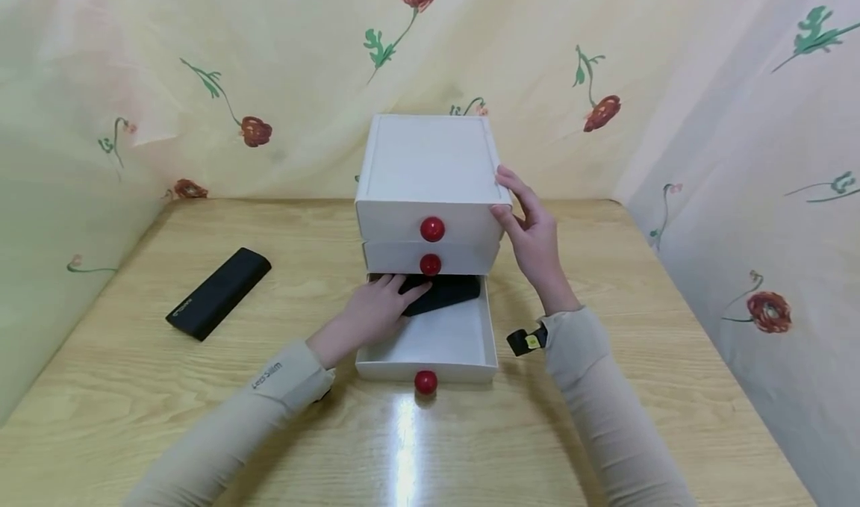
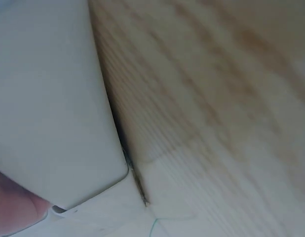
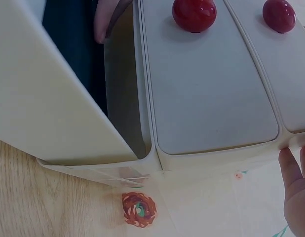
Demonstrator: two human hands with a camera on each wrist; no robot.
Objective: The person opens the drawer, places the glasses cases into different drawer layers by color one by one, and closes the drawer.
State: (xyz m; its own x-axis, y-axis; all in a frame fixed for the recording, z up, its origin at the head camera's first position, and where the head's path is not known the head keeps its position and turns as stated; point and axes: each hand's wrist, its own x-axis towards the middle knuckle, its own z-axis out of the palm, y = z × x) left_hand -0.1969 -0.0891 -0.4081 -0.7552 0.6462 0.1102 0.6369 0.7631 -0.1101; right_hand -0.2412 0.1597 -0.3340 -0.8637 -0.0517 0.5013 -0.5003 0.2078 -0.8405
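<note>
A white drawer cabinet [image 1: 433, 156] stands at the back of the table, its bottom drawer [image 1: 463, 335] pulled out. My left hand [image 1: 376, 309] reaches into that drawer, with thumb and fingers about the left end of a flat black object [image 1: 446, 294]. Some of its fingertips are hidden under the drawers above. The same object looks dark blue in the right wrist view, a fingertip against its edge. My right hand [image 1: 534, 242] rests on the cabinet's right side, thumb at the upper front corner and a finger on the top edge.
To the left on the wooden table [image 1: 295, 268] lies a black power bank [image 1: 218, 294], set at a slant. Red round knobs mark the top drawer [image 1: 396, 219], the middle drawer [image 1: 396, 257] and the bottom one. A flowered cloth [image 1: 289, 66] hangs behind and at both sides.
</note>
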